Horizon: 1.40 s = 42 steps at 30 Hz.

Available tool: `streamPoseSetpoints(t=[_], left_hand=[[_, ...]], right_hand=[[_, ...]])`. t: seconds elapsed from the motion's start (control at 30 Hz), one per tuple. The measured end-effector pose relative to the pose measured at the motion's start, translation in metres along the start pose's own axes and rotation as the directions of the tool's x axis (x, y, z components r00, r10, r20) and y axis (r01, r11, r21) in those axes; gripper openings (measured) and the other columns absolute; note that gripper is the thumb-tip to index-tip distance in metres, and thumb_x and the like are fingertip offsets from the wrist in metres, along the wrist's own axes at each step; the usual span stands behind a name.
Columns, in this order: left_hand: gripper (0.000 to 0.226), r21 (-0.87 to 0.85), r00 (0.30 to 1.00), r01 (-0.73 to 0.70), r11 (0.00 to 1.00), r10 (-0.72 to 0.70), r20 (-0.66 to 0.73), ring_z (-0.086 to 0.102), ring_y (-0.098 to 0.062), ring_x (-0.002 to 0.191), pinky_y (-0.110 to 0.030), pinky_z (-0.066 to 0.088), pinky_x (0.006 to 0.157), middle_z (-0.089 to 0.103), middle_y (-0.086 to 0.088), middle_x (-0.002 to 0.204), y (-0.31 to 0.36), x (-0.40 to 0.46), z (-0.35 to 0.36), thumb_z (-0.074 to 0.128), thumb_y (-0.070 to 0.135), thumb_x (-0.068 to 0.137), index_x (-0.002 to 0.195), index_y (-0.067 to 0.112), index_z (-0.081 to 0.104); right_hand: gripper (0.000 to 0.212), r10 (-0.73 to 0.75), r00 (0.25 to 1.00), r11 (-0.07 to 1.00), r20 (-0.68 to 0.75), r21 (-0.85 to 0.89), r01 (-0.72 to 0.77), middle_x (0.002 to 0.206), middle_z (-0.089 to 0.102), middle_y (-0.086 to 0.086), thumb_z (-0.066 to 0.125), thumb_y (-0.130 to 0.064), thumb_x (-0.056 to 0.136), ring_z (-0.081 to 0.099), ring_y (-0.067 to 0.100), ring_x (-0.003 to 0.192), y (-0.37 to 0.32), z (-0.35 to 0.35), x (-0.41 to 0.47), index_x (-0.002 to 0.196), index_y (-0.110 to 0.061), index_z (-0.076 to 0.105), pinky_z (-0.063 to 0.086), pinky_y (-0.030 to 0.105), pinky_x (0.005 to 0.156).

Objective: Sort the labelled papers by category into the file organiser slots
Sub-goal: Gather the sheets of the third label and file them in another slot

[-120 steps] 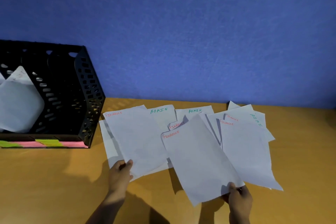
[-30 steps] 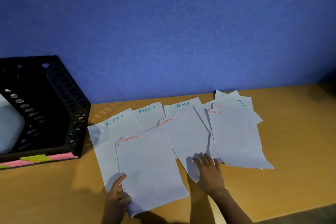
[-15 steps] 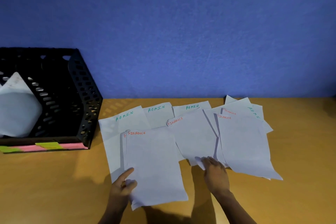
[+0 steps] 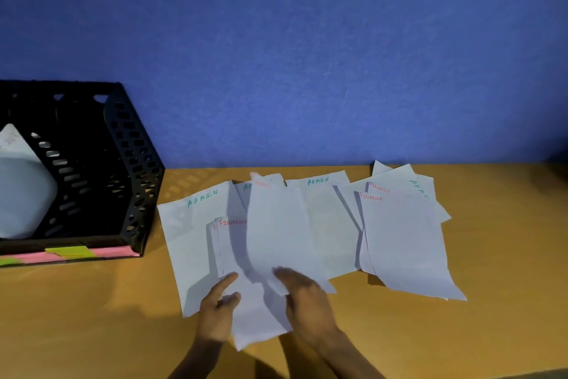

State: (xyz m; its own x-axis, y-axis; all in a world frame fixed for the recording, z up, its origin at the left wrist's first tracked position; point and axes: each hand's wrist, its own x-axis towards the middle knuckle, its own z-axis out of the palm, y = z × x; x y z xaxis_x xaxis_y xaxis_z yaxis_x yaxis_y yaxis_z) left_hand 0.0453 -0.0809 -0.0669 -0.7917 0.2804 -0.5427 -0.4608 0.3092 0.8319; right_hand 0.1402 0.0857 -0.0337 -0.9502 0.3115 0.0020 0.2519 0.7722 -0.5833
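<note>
Several white papers lie spread on the wooden table, labelled ADMIN in green or FINANCE in red. My left hand (image 4: 218, 308) pinches the bottom edge of a small FINANCE stack (image 4: 233, 258) that rests on an ADMIN sheet (image 4: 190, 231). My right hand (image 4: 304, 295) grips the lower edge of another FINANCE sheet (image 4: 276, 225), lifted and blurred, partly over the stack. Two more FINANCE sheets (image 4: 399, 240) lie to the right, overlapping ADMIN sheets (image 4: 319, 191). The black file organiser (image 4: 132, 182) stands at the left, holding a white paper (image 4: 21, 188) in one slot.
Pink and green sticky labels (image 4: 67, 254) run along the organiser's front base. A blue wall (image 4: 307, 55) rises right behind the table. Bare wooden table (image 4: 76, 317) shows at the front left and at the far right.
My right hand has taken hold of the middle FINANCE sheet and swung it left, over the stack held by my left hand. The left hand has stayed on the stack.
</note>
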Motion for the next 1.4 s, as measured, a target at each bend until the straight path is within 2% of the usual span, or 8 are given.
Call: streamPoseSetpoints(t=[0.2, 0.33, 0.53, 0.7, 0.8, 0.97, 1.2, 1.4], left_hand=[[0.042, -0.163, 0.987, 0.161, 0.973, -0.161, 0.013, 0.069, -0.023, 0.071, -0.035, 0.052, 0.064, 0.070, -0.009, 0.074, 0.000, 0.003, 0.012, 0.062, 0.054, 0.080, 0.081, 0.012, 0.063], [0.035, 0.102, 0.996, 0.080, 0.992, -0.077, -0.034, 0.064, -0.036, 0.098, -0.048, 0.051, 0.089, 0.063, -0.027, 0.106, -0.005, 0.003, 0.013, 0.066, 0.033, 0.088, 0.107, 0.005, 0.063], [0.023, 0.235, 0.981, -0.058, 0.970, 0.099, -0.165, 0.055, -0.023, 0.095, -0.035, 0.044, 0.090, 0.062, -0.002, 0.102, 0.016, -0.001, 0.006, 0.063, 0.012, 0.090, 0.113, 0.010, 0.063], [0.019, 0.214, 0.952, -0.234, 0.948, 0.268, -0.149, 0.060, -0.027, 0.097, -0.038, 0.048, 0.089, 0.066, -0.004, 0.104, 0.046, -0.011, -0.014, 0.063, 0.010, 0.090, 0.105, 0.023, 0.060], [0.021, 0.157, 0.946, -0.257, 0.954, 0.281, -0.158, 0.062, -0.029, 0.100, -0.043, 0.051, 0.089, 0.067, -0.004, 0.109, 0.057, -0.008, -0.018, 0.060, 0.015, 0.092, 0.112, 0.022, 0.060], [0.023, 0.053, 0.960, -0.253, 0.966, 0.257, -0.115, 0.063, -0.027, 0.106, -0.048, 0.049, 0.096, 0.069, 0.000, 0.112, 0.055, 0.007, 0.003, 0.060, 0.013, 0.093, 0.114, 0.021, 0.063], [0.024, 0.060, 0.976, -0.209, 0.976, 0.212, -0.047, 0.058, -0.029, 0.114, -0.046, 0.044, 0.103, 0.066, -0.005, 0.118, 0.040, 0.026, 0.055, 0.059, 0.009, 0.093, 0.115, 0.018, 0.061], [0.025, 0.119, 0.986, -0.155, 0.981, 0.161, -0.043, 0.056, -0.030, 0.115, -0.042, 0.044, 0.102, 0.063, -0.006, 0.120, 0.029, 0.034, 0.080, 0.057, 0.008, 0.093, 0.118, 0.014, 0.058]], right_hand=[[0.053, -0.138, 0.948, 0.990, 0.288, 0.020, 0.138, 0.155, 0.038, 0.008, 0.045, -0.020, 0.096, 0.032, 0.021, 0.145, -0.007, 0.029, -0.008, 0.149, -0.018, 0.038, 0.026, 0.031, 0.119], [0.067, -0.182, 0.922, 0.976, 0.343, 0.179, 0.126, 0.159, 0.031, 0.007, 0.049, -0.051, 0.095, 0.022, 0.012, 0.148, -0.005, 0.029, -0.009, 0.152, -0.020, 0.031, 0.016, 0.018, 0.119], [0.036, 0.190, 0.980, 0.873, -0.052, 0.467, -0.144, 0.125, 0.054, -0.040, 0.059, -0.063, 0.085, 0.050, -0.013, 0.118, 0.029, -0.013, -0.020, 0.120, -0.064, 0.050, 0.039, 0.003, 0.093], [0.023, 0.659, 0.645, 0.727, -0.387, 0.548, -0.413, 0.108, 0.069, 0.008, 0.064, -0.021, 0.093, 0.065, 0.013, 0.093, 0.098, -0.036, -0.042, 0.116, -0.018, 0.063, 0.050, 0.020, 0.071], [0.027, 0.794, 0.370, 0.608, -0.483, 0.617, -0.500, 0.104, 0.061, 0.008, 0.065, -0.024, 0.092, 0.061, 0.030, 0.095, 0.126, -0.046, -0.055, 0.117, -0.014, 0.059, 0.051, 0.039, 0.078], [0.056, 0.991, -0.016, 0.119, -0.132, 0.932, -0.344, 0.109, 0.053, 0.008, 0.069, -0.039, 0.088, 0.052, 0.026, 0.097, 0.155, -0.053, -0.061, 0.130, -0.011, 0.044, 0.048, 0.047, 0.084], [0.023, 0.953, 0.257, -0.140, 0.160, 0.986, -0.093, 0.093, 0.069, 0.016, 0.062, -0.029, 0.096, 0.067, 0.034, 0.083, 0.177, -0.063, -0.050, 0.099, -0.006, 0.062, 0.057, 0.042, 0.069], [0.035, 0.949, 0.262, -0.157, 0.177, 0.983, -0.095, 0.108, 0.061, 0.017, 0.067, -0.009, 0.091, 0.062, 0.037, 0.093, 0.184, -0.067, -0.041, 0.122, 0.002, 0.053, 0.054, 0.049, 0.086]])
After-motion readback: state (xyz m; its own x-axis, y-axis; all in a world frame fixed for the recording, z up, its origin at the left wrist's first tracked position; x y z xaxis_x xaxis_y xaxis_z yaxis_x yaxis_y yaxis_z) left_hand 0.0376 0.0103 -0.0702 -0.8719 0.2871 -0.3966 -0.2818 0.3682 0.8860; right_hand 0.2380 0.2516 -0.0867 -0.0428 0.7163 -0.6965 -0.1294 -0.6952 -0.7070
